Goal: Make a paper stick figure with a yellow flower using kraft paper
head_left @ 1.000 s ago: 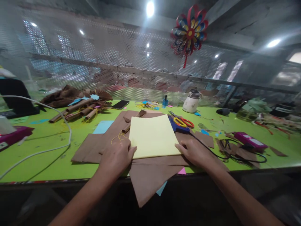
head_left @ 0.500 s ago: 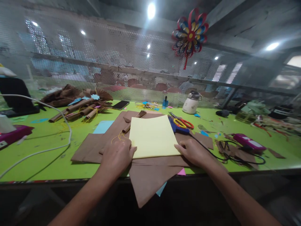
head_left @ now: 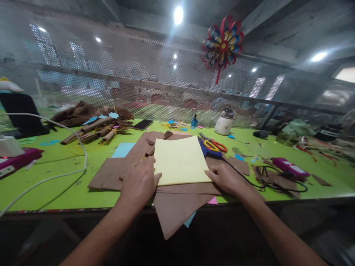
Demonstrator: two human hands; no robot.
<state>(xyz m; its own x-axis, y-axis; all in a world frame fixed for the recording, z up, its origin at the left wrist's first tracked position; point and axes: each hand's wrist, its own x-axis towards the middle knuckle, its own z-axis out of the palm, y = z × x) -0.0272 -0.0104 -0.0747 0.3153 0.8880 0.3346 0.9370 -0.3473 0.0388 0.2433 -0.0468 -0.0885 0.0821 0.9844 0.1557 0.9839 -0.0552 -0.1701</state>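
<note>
Nearest us, one brown paper point (head_left: 173, 210) hangs over the front edge of the lime-green bench (head_left: 63, 184), with one pink corner (head_left: 213, 200) and one blue corner (head_left: 190, 220) peeping out beside it. Our two grips clasp the yellow paper (head_left: 180, 160): the left grip (head_left: 140, 181) is closed on its near left corner, thumb along the edge and fingers curled; the right grip (head_left: 226, 178) pinches the near right corner, its fingertips partly hidden. We cannot tell whether the paper is one folded sheet or several; it lies centred on overlapping brown sheets (head_left: 108, 170).

On our right sit a black cord (head_left: 256, 184) and one magenta box (head_left: 290, 168); a second magenta box (head_left: 27, 155) is at far left, its pale label unreadable to us. Just past the yellow paper we see one fringed brown tube (head_left: 151, 149), one blue tool (head_left: 205, 149) and yellow and orange-red scissor handles (head_left: 211, 145), one pair or two, we cannot tell. Farther back are at least four brown tubes (head_left: 95, 127), one phone (head_left: 143, 124), one small blue bottle (head_left: 194, 122) and one white flask (head_left: 223, 125). One flower-shaped ornament (head_left: 224, 46) hangs above.
</note>
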